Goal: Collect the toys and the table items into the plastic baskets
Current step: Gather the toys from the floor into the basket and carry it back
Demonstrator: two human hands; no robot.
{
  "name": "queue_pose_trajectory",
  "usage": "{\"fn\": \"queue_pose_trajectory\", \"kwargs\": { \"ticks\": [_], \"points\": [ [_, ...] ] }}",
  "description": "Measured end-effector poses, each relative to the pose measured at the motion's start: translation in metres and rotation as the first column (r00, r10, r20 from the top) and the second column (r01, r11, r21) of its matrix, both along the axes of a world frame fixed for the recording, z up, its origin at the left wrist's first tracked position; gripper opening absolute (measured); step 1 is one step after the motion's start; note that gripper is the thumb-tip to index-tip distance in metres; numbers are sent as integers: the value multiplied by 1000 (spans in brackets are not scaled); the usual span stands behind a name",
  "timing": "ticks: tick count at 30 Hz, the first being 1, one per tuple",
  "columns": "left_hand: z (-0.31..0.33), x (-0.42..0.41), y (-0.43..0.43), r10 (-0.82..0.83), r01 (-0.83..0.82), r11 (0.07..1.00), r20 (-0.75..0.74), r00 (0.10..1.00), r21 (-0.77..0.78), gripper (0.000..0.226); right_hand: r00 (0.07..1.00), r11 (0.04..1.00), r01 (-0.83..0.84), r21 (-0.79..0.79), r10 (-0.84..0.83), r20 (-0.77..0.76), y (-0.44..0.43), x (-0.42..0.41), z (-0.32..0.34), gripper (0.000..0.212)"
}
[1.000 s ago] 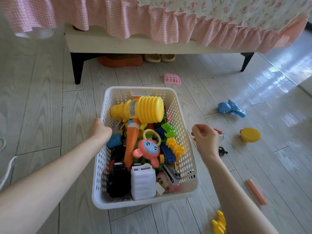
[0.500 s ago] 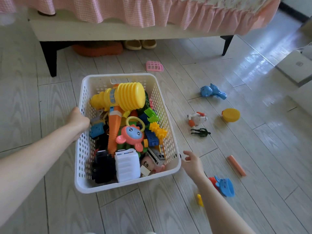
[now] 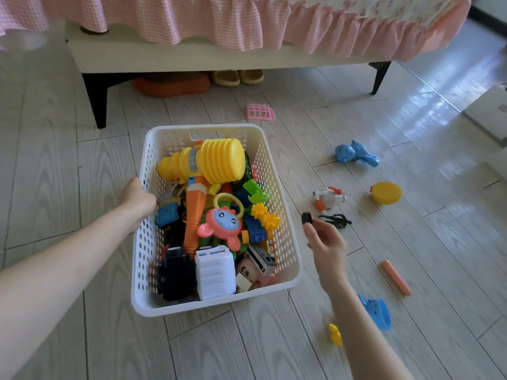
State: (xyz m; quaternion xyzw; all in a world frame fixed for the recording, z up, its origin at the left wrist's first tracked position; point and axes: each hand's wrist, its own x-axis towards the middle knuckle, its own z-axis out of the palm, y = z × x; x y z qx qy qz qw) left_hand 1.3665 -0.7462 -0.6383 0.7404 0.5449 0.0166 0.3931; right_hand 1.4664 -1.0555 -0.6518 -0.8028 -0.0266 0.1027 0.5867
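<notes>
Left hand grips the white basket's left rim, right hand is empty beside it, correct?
No. The head view shows the right hand pinching a small black toy piece, not empty. The left hand does grip the white basket's left rim.

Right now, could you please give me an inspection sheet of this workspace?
Surface: pale plank floor, sunlit at the right.
Job's things: white basket piled with toys, yellow hammer on top; blue toy, yellow cap, white robot, green figure, orange stick, blue scoop and pink grid lie on the floor outside it.
Clutter: slippers under the bed.
Grippers: left hand grips the basket's left rim; right hand pinches a small dark piece beside the basket.
Cables: nothing seen.
Surroundings: bed with pink frill; white box at the right edge.
</notes>
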Motion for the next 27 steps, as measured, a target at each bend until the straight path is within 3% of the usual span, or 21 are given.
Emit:
{"fn": "queue_pose_trajectory", "kwargs": {
  "ticks": [3, 6, 7, 10, 22, 25, 27],
  "points": [
    [-1, 0, 1, -2, 2, 1000, 3, 1000, -7, 51, 959, 958, -274, -84, 279, 59, 5, -11, 26, 25],
    [0, -1, 1, 2, -2, 1000, 3, 1000, -11, 51, 910, 900, -414, -136, 403, -101, 8, -20, 21, 54],
    [0, -1, 2, 2, -2, 1000, 5, 1000, -17, 51, 910, 910, -402, -96, 386, -151, 11, -22, 18, 54],
    [-1, -1, 4, -5, 6, 1000, 18, 1000, -25, 52, 929, 919, -366, -147, 351, -115, 15, -27, 16, 11],
    [-10, -3, -68, -161, 160, 986, 23, 987, 36, 45, 981, 985, -149, -86, 136, -140, -70, -103, 16, 20],
    [-19, -5, -76, -186, 185, 982, 25, 982, 41, 45, 975, 990, -139, 11, 139, -175, -84, -112, 27, 14],
    [-22, -3, -77, -179, 178, 983, 18, 984, 35, 46, 974, 998, -5, 62, 19, -227, -101, -106, 24, 11]
  ]
}}
